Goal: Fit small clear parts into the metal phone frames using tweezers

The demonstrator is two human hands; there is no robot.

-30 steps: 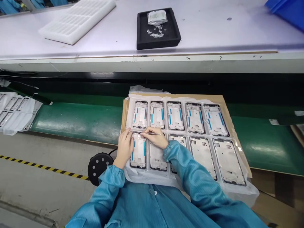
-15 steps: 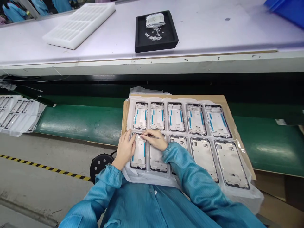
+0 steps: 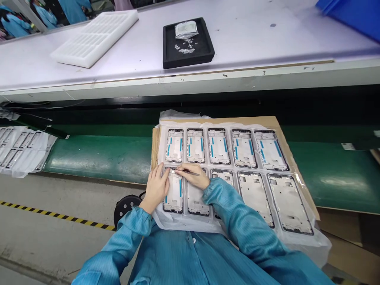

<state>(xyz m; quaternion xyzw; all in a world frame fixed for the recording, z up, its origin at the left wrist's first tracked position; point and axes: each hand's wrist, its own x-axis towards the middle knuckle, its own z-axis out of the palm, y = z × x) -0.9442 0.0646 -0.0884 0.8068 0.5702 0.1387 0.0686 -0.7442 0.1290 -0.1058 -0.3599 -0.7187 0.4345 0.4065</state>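
Note:
Phone middle frames lie in two rows in a translucent white plastic tray (image 3: pixel 185 150). My left hand (image 3: pixel 155 188) rests with fingers stretched out on the left edge of the lower-left phone frame (image 3: pixel 173 200), which bears blue strips. In my right hand (image 3: pixel 194 177) is a thin, dark pair of tweezers (image 3: pixel 191 172), pinched between the fingers. Its tip is at the top part of that same frame, and whether it grips anything is too small to tell. The upper-row frames, such as the far-right one (image 3: pixel 271 150), carry blue strips. Plain ones, like the lower-right frame (image 3: pixel 291 204), show none.
Cardboard (image 3: pixel 267 120) lies under the tray, above a green belt (image 3: pixel 101 154). On the shelf are a black tray (image 3: pixel 188 59) with a bag and small clear pieces, a white slotted tray (image 3: pixel 95 39) and a blue bin (image 3: pixel 350 16). A black round stool (image 3: pixel 126 206) stands lower left.
The view has shifted slightly, so shelf items appear a little lower and further left. Both hands stay at the same phone frame, with barely any visible movement.

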